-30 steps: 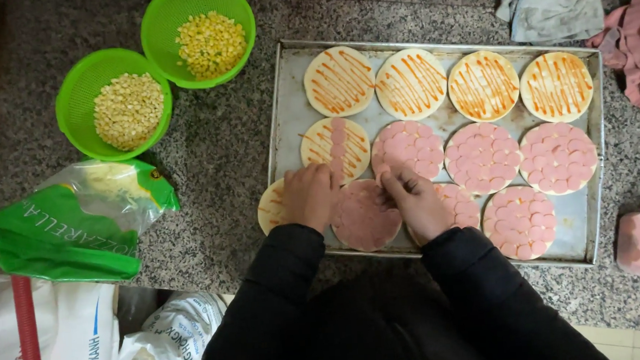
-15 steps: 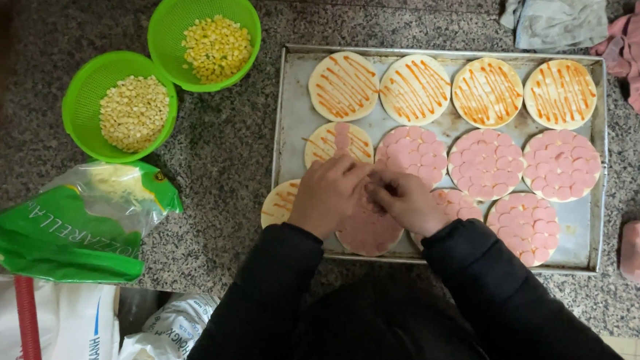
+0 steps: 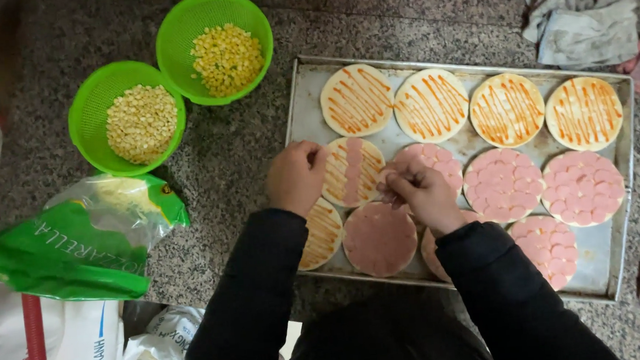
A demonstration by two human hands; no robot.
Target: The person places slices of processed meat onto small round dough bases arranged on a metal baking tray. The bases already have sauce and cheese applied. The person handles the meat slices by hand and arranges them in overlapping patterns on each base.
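Both hands over baking tray on granite counter, near tray's left front part

Left hand curled shut at left edge of half-covered dough round; what it holds, cannot tell

Right hand pinched on small pink sausage slice, just right of same round

Round lies between hands; its slices form one column running front to back, bare sauce strips on either side; right hand nearer right strip

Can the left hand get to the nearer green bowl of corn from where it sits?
Probably yes. The left hand is at the tray's left edge, and only bare granite counter lies between it and the nearer green bowl; the green bag sits lower, off that line.
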